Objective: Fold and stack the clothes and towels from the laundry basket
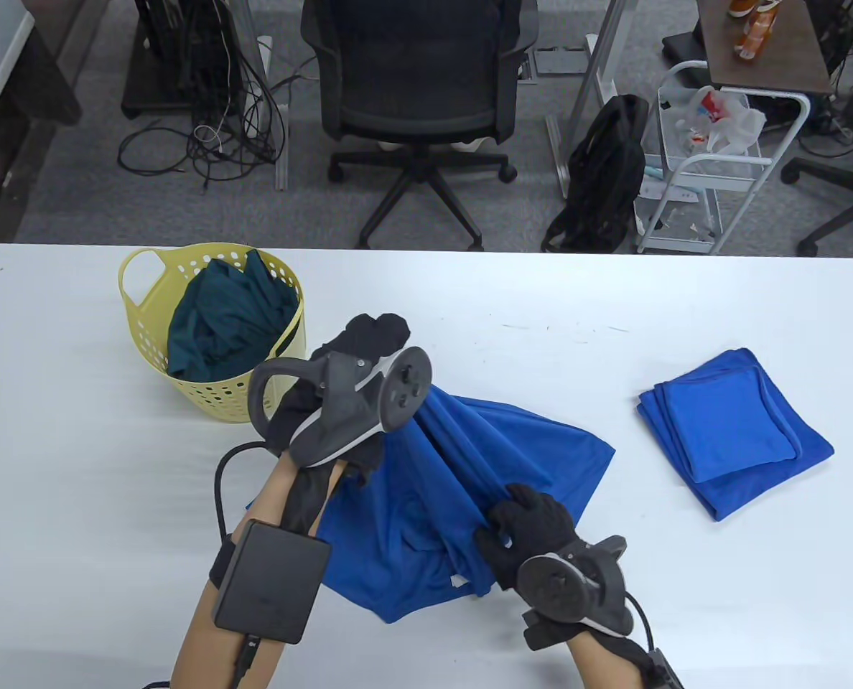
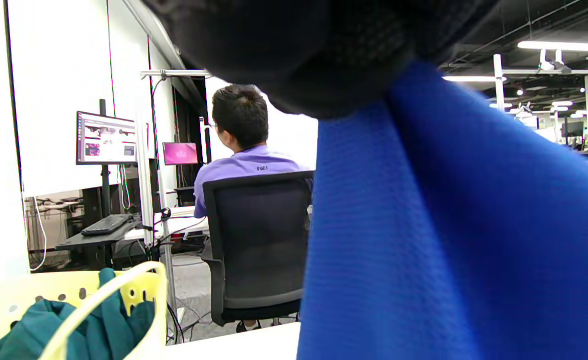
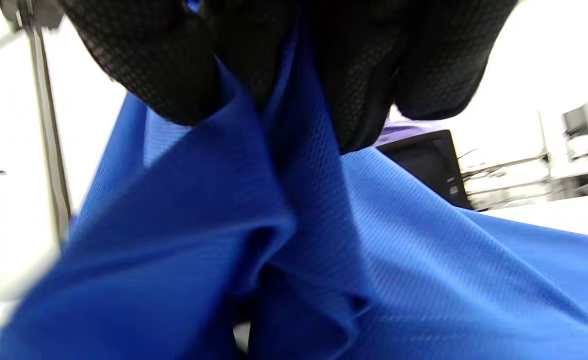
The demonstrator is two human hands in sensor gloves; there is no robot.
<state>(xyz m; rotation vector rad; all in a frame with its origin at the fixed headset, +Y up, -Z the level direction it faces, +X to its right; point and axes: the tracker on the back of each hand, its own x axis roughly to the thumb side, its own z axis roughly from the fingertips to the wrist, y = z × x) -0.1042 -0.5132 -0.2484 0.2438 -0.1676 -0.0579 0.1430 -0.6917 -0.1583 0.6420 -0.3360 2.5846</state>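
My left hand (image 1: 369, 344) and right hand (image 1: 523, 535) both pinch the blue shirt (image 1: 469, 459), lifted between them above the table (image 1: 685, 301).

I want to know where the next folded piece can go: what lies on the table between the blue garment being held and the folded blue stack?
Only bare white table lies between the blue garment and the folded blue stack, as the table view shows.

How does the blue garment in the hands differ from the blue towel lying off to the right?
The blue garment is unfolded and rumpled; the blue towel is folded into a neat layered square. The garment is gripped by the left hand and the right hand and partly lifted; the towel lies flat on the table, untouched. The garment covers more table. Both are the same bright blue.
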